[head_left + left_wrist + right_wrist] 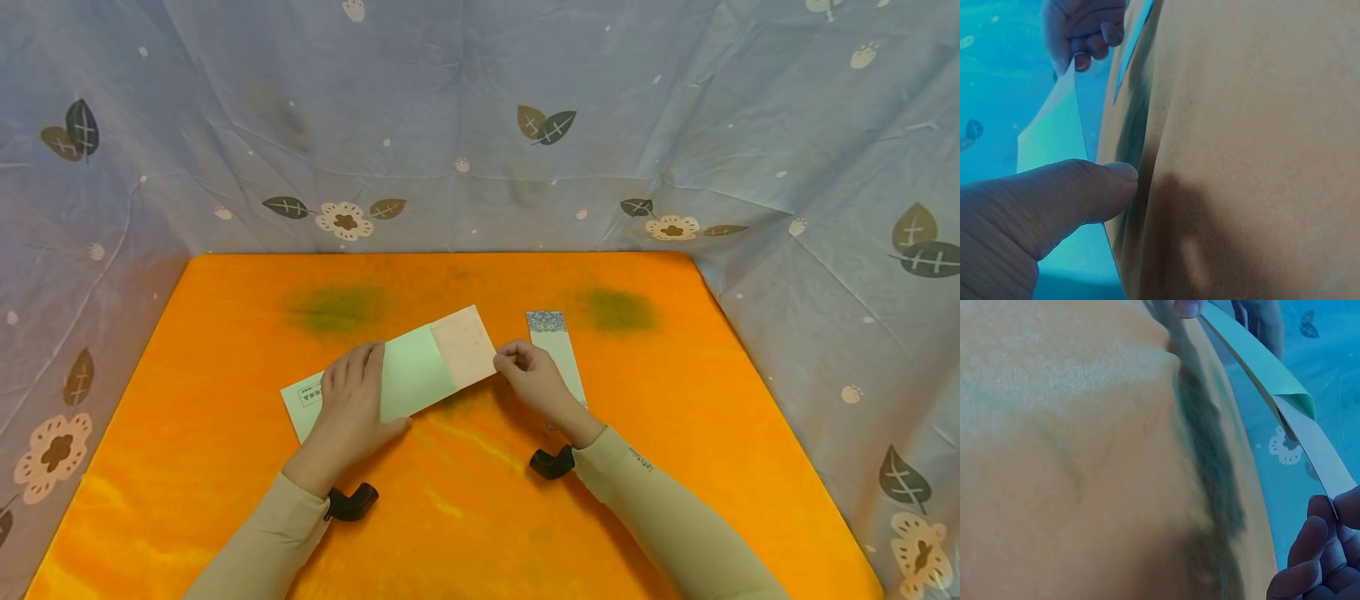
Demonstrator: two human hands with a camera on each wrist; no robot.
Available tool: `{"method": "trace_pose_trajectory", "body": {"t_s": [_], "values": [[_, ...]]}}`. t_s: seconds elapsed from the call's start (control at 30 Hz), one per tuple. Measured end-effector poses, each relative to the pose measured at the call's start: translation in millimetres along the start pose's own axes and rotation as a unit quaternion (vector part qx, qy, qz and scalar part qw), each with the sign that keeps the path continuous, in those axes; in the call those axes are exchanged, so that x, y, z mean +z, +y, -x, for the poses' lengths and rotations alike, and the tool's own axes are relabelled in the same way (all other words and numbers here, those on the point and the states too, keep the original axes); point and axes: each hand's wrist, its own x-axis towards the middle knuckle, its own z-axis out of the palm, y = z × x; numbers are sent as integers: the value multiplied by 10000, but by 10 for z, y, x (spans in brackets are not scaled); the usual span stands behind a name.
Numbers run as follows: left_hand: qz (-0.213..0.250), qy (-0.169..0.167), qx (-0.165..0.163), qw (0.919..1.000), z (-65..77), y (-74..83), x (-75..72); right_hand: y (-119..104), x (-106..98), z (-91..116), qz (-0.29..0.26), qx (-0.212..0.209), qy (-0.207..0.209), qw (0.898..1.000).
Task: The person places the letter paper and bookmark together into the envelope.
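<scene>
The right hand [534, 379], fingers curled, pinches the outer corner of the pinkish end [467, 346] of a pale green envelope [416, 375]; whether that end is a flap or a separate sheet cannot be told. The left hand [352, 417] lies across the envelope, fingers nearly straight, thumb past its near edge. The envelope slants over an orange tabletop [465, 542] with two dark green patches, its right end raised. A pale strip [557, 350] with a blue patterned band lies beyond the right hand. Blue-grey curtains [420, 92] printed with leaves, flowers and paw prints enclose three sides. Boxed Chinese characters [310, 392] mark the envelope, and small lettering [641, 459] the right sleeve [660, 500], both too small to read.
</scene>
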Motion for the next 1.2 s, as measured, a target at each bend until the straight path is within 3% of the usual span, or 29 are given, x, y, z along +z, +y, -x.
{"method": "trace_pose_trajectory", "body": {"t_s": [1.2], "values": [[28, -50, 4, 10000, -9, 17, 1, -23, 146, -8, -51, 2, 5, 10000]]}}
